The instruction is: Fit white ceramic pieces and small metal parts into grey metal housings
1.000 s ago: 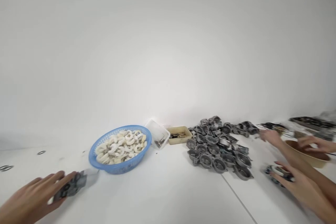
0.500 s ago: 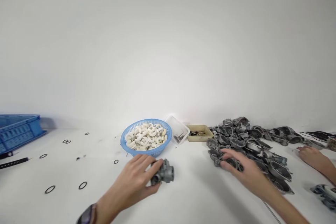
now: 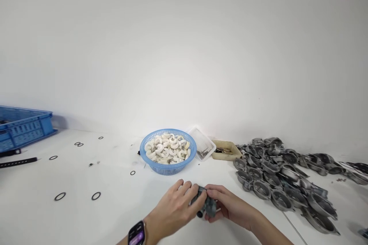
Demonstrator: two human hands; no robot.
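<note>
White tabletop [image 3: 115,218]: left hand [image 3: 174,209] and right hand [image 3: 234,207] hold one part [image 3: 211,207] in closed grip, seemingly unfinished; bowls [image 3: 281,200] lie piled, untouched.

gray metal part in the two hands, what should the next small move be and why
Perhaps turn the gray metal part slightly in the right hand while the left hand steadies it: both hands are on it and cover much of its surface, so a small turn might bring a hidden side into view.
</note>
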